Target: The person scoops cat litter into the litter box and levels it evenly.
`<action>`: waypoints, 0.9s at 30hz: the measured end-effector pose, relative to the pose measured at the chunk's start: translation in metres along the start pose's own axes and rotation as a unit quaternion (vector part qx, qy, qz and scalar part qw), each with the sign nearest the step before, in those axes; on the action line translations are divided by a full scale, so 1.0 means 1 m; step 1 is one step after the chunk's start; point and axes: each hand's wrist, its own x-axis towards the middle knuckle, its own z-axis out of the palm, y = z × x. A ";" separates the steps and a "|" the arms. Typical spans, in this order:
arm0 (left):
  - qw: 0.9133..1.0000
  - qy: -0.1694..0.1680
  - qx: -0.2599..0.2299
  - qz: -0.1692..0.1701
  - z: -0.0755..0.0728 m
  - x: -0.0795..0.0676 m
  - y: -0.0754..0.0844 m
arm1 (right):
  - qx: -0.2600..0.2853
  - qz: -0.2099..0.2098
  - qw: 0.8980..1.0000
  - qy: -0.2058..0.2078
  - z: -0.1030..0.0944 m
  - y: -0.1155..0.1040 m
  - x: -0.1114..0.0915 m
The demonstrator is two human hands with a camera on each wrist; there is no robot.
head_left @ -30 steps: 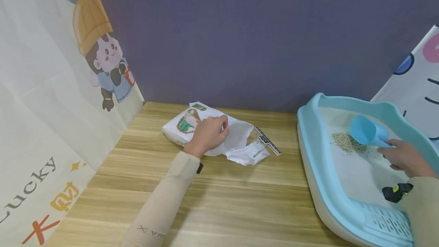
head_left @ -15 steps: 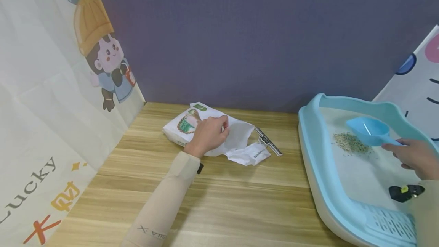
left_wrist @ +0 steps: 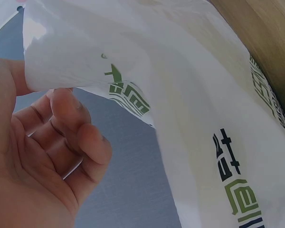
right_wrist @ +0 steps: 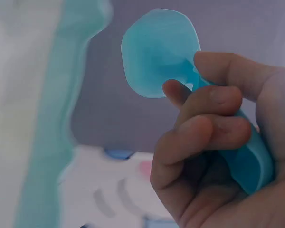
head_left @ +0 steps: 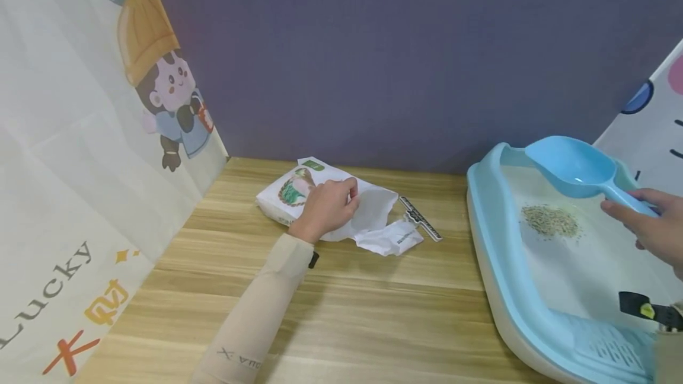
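Note:
My left hand (head_left: pixel 328 207) pinches the open end of a white printed bag (head_left: pixel 373 205) that lies on the table. In the left wrist view, the edge of the bag (left_wrist: pixel 109 38) is between thumb and forefinger, the other fingers loosely curled. My right hand (head_left: pixel 648 224) grips the handle of a light-blue scoop (head_left: pixel 571 162), held above a blue-and-white litter box (head_left: pixel 493 248). In the right wrist view, my fingers wrap the handle and the scoop's bowl (right_wrist: pixel 156 52) is in full sight. A small heap of tan and greenish litter pellets (head_left: pixel 552 221) lies on the box floor.
A black-and-white sealing clip (head_left: pixel 421 219) lies to the right of the bag on the wooden table (head_left: pixel 373 319). A dark blue panel (head_left: pixel 373 58) stands behind, with a white printed sheet (head_left: pixel 69 153) at the left. The box's front has a slotted step (head_left: pixel 613 348).
My right hand has raised the scoop from low over the pellet heap to above the box's back rim, moving slightly right and levelling the bowl. My left hand and the bag stay put.

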 end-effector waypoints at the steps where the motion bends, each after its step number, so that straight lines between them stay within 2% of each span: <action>1: 1.000 0.001 0.001 0.000 0.000 0.000 0.000 | 0.001 -0.007 1.000 0.002 0.000 -0.010 -0.006; 2: 1.000 0.001 0.002 -0.001 0.000 0.000 0.000 | 0.000 -0.014 1.000 -0.001 0.000 -0.020 -0.013; 6: 1.000 0.002 0.002 0.000 0.000 0.000 -0.001 | -0.028 -0.086 0.996 -0.012 0.005 -0.058 -0.036; 10: 1.000 0.007 0.003 0.002 0.001 0.001 -0.002 | -0.057 -0.176 0.983 -0.023 0.017 -0.095 -0.058; 13: 1.000 0.009 0.004 0.002 0.001 0.001 -0.002 | -0.055 -0.221 0.972 -0.059 0.028 -0.118 -0.071; 17: 1.000 0.003 0.004 -0.001 -0.001 0.000 -0.003 | -0.056 -0.261 0.957 -0.116 0.045 -0.141 -0.084; 20: 1.000 -0.001 0.003 -0.001 -0.002 -0.001 -0.003 | -0.049 -0.280 0.949 -0.141 0.063 -0.155 -0.088; 27: 1.000 0.001 0.006 0.005 -0.002 -0.001 -0.003 | -0.018 -0.305 0.936 -0.173 0.116 -0.178 -0.074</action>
